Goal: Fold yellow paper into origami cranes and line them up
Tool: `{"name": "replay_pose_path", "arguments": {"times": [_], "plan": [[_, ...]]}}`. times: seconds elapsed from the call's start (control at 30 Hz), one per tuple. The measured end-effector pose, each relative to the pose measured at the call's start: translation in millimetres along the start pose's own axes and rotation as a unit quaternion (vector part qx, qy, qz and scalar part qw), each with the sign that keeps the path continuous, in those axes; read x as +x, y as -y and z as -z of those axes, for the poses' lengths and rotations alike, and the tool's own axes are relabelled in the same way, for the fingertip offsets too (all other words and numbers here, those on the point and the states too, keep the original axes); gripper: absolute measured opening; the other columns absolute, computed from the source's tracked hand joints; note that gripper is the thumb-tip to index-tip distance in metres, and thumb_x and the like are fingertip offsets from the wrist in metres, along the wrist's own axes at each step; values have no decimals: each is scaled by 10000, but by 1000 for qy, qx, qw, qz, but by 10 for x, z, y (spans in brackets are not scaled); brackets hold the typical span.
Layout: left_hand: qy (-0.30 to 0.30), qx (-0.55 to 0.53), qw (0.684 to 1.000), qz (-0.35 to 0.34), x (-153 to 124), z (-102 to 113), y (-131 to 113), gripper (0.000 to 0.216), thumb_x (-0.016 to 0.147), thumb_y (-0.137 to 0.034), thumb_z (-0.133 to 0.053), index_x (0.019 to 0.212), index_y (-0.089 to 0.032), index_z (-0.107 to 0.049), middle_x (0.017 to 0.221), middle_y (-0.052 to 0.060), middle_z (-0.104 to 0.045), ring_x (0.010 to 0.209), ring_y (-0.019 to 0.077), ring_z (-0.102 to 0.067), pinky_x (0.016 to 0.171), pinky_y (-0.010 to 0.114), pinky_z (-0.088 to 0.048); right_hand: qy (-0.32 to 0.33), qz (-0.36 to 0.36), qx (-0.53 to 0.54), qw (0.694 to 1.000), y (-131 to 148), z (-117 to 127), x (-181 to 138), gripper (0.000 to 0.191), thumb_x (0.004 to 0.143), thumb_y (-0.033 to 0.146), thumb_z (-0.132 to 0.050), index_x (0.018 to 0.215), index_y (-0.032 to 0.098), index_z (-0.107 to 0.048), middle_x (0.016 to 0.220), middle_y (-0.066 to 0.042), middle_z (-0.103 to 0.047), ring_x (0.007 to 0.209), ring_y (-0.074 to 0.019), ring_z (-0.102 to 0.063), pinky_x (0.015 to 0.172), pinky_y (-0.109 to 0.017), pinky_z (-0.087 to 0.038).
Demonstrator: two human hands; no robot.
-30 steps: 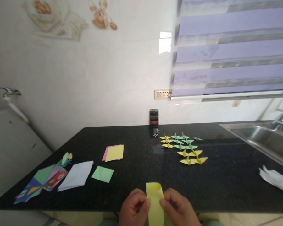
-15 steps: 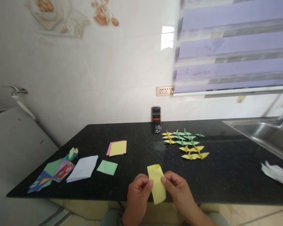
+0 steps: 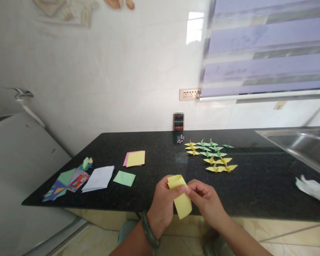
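Note:
A sheet of yellow paper [image 3: 183, 206], bent over into a narrow strip with a rounded, uncreased top, is held above the counter's front edge. My left hand [image 3: 164, 201] grips it from the left, thumb lying across its front. At its right edge my right hand [image 3: 206, 199] pinches it, thumb and fingertips close to the left thumb. Beyond my hands stand several folded paper cranes, yellow ones [image 3: 216, 168] nearer and green ones [image 3: 208, 153] behind. To the left lie a green paper square [image 3: 124, 178] and a yellow square [image 3: 136, 159] on top of a pink one.
White sheets [image 3: 98, 178] and colourful paper pieces [image 3: 65, 183] lie at the left of the black counter [image 3: 154, 149]. A pixelated dark object [image 3: 179, 122] leans on the wall. A metal sink [image 3: 296, 142] and crumpled white tissue [image 3: 313, 190] are at the right.
My left hand has shifted up and its thumb now reaches across the paper to my right thumb. The yellow paper tilts more. The whole view has moved slightly downward.

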State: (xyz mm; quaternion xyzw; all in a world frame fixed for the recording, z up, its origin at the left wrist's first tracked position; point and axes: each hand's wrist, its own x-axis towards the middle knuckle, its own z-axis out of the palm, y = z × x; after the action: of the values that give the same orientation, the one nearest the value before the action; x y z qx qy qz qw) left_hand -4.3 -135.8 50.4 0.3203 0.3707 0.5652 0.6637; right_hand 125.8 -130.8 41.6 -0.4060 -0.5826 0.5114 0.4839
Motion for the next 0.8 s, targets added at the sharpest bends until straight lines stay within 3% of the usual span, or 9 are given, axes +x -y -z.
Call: {"name": "replay_pose_path", "arguments": {"times": [0.1,0.17,0.27,0.43,0.67,0.8], "plan": [[4,-28,999,43,-12,-24,26,438,513,-186,-766,901,-154,-564,687,-20,-588,595,105,-537,588,241,-398,2,-2,17,1000,-29,3,-6,293,740,401,-595,617,136,-583,616,0,-494,573,-106,-427,526,-227,-347],[9,-4,999,53,-23,-40,28,371,528,-208,-759,851,-123,-598,679,5,-599,594,112,-539,588,246,-394,2,-3,27,1000,-59,6,-5,299,731,405,-605,609,134,-582,611,2,-491,568,-102,-420,521,-224,-339],[0,61,998,34,-30,-59,6,236,554,-237,-742,670,-102,-587,574,-6,-553,516,92,-484,522,231,-356,2,-11,34,999,-95,7,-5,289,730,396,-611,613,133,-581,602,9,-483,561,-95,-412,522,-222,-334],[-24,126,992,6,-14,-65,-35,228,568,-226,-726,591,-123,-524,513,-37,-496,465,69,-420,468,213,-311,5,-33,35,999,-101,-8,-15,288,737,393,-606,620,131,-581,582,17,-466,536,-85,-388,504,-219,-320],[-59,159,985,-10,105,7,-103,247,611,-332,-703,658,-114,-597,528,-12,-539,461,80,-444,462,215,-331,-1,-36,16,999,-169,4,-60,284,740,382,-598,608,133,-563,599,11,-473,550,-95,-408,512,-225,-329],[-73,121,988,-63,168,78,-172,298,667,-404,-651,750,-118,-635,686,40,-616,607,113,-535,578,229,-400,-2,-46,13,999,-230,17,-80,284,742,377,-590,600,134,-546,593,12,-468,544,-93,-403,508,-223,-326]]}}
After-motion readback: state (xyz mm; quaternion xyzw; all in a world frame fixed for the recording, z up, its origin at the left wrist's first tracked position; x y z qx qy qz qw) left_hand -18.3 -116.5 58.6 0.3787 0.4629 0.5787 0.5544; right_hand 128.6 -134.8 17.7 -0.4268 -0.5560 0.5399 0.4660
